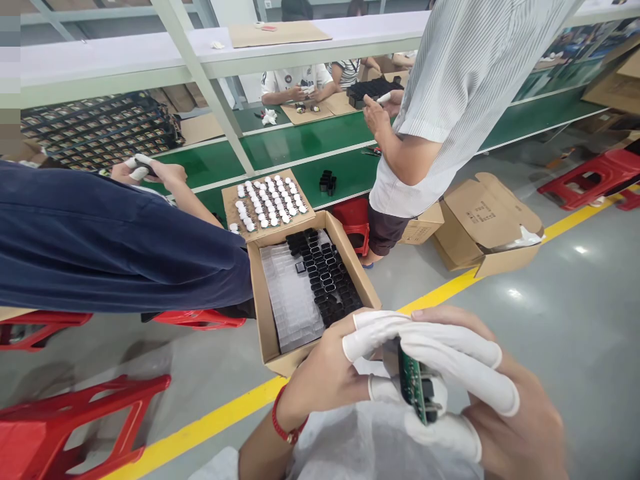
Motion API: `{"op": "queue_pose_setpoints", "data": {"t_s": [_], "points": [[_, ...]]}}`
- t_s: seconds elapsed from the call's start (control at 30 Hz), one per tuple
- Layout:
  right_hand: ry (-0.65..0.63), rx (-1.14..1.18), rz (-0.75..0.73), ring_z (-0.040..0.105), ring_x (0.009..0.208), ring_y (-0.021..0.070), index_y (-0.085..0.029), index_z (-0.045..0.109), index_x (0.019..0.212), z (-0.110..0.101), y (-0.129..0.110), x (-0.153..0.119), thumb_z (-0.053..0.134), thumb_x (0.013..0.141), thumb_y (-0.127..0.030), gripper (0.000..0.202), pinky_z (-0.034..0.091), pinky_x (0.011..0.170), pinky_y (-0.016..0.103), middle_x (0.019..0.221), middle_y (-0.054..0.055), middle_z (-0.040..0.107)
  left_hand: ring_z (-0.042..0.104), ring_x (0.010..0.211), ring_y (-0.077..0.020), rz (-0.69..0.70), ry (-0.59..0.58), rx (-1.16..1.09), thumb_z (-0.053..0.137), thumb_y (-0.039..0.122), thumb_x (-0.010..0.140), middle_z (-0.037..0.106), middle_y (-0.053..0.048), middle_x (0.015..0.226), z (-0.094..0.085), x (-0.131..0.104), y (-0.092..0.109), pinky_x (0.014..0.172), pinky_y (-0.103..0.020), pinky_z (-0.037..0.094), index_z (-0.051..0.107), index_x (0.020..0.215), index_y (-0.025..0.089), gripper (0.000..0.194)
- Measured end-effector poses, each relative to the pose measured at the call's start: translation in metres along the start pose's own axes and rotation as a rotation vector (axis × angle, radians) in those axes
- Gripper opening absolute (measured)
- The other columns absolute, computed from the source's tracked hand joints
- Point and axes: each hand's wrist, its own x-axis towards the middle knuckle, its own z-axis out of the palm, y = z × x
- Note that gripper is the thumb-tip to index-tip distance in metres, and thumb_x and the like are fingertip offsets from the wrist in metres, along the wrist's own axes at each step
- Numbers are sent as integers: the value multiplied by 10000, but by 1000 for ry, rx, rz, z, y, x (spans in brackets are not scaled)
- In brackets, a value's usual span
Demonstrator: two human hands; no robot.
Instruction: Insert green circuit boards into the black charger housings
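Honestly, the fingers (463, 357) are where I'd worry first. They're in white covers (383, 328), and the left hand (335, 363) has its own curled in with only a narrow gap, pinching what looks like a dark casing (393, 360). The right hand (520, 393) is bent snugly round the green circuit board (413, 381) next to it, but the covers hide most of the contact, so I can't tell if board and casing are joined. Both parts are held up on the near side of the big carton (285, 365), off its right corner. If the covers are slick or one grip loosens, I'd guess the board drops onto the clothing (345, 433) below. Squeezing at a tilt could bend something too.

Further out, black cases (327, 273) sit beside clear trays (287, 293) inside the carton, and a cardboard sheet (233, 213) of white-topped parts (270, 200) is right at its far edge; knocking the carton might scatter a few. There's a person in navy (115, 233) left of the carton and a person in stripes (465, 87) beyond its right side, so a jostle seems plausible.
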Motion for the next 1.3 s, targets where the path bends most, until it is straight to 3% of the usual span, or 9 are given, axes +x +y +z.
{"op": "queue_pose_setpoints", "data": {"t_s": [0.2, 0.37, 0.47, 0.57, 0.77, 0.9, 1.0, 1.2, 1.3], "points": [[-23, -119, -224, 555, 1156, 161, -259, 580, 1209, 2, 14, 2, 599, 893, -396, 345, 502, 997, 239, 1232, 22, 602, 610, 1093, -178, -40, -15, 6, 749, 392, 750, 643, -79, 1210, -3, -1, 0, 943, -208, 480, 534, 1330, 255, 633], [134, 11, -78, 530, 1225, 261, -247, 503, 1353, 11, 21, -11, 661, 794, -558, 659, 521, 1004, 376, 1351, 59, 548, 605, 1134, -206, -133, 38, -154, 795, 314, 707, 639, -22, 1251, -1, -2, -5, 1009, -286, 477, 559, 1274, 347, 615], [255, 124, -81, 548, 1209, 287, -256, 500, 1368, 17, 24, -18, 666, 845, -396, 566, 553, 955, 421, 1348, 39, 559, 589, 1174, -171, -114, 173, -258, 804, 206, 689, 619, 6, 1290, 7, -4, -10, 1047, -276, 468, 541, 1260, 355, 646], [236, 147, -169, 563, 1192, 236, -279, 453, 1402, 25, 26, -19, 607, 869, -216, 559, 569, 940, 355, 1368, 5, 541, 585, 1189, -131, -23, 300, -318, 803, 158, 681, 619, 23, 1295, 17, -5, -15, 1039, -206, 465, 535, 1236, 334, 641], [206, 73, -195, 490, 1258, 202, -221, 462, 1394, 40, 23, -21, 577, 829, -87, 592, 476, 1060, 307, 1406, 5, 487, 596, 1175, -158, 63, 384, -65, 746, 195, 754, 624, -34, 1289, 21, -4, -16, 1044, -252, 479, 509, 1276, 276, 579], [244, 122, -155, 467, 1290, 234, -249, 454, 1396, 49, 25, -25, 550, 848, -100, 576, 470, 1052, 384, 1407, 24, 491, 618, 1149, -211, 64, 379, 59, 774, 252, 736, 637, -70, 1266, 16, -8, -15, 1021, -320, 520, 508, 1297, 253, 620], [248, 196, -136, 474, 1281, 267, -264, 458, 1389, 54, 27, -25, 562, 881, -175, 526, 488, 1005, 448, 1375, 49, 518, 604, 1170, -169, 45, 363, 97, 780, 231, 730, 634, -32, 1276, 10, -10, -11, 1050, -227, 481, 500, 1305, 267, 641], [254, 130, -141, 481, 1267, 218, -261, 457, 1385, 54, 26, -27, 557, 899, -202, 500, 445, 985, 385, 1353, 31, 534, 620, 1137, -118, 44, 314, 300, 744, 286, 772, 665, -34, 1219, 2, -10, 3, 1035, -150, 459, 514, 1287, 248, 565], [261, 104, -131, 467, 1281, 247, -262, 474, 1370, 52, 25, -33, 551, 898, -197, 482, 427, 968, 417, 1356, 38, 533, 624, 1129, -113, 60, 308, 359, 697, 321, 813, 673, -54, 1198, 1, -10, 8, 1024, -128, 456, 536, 1263, 207, 491]]}}
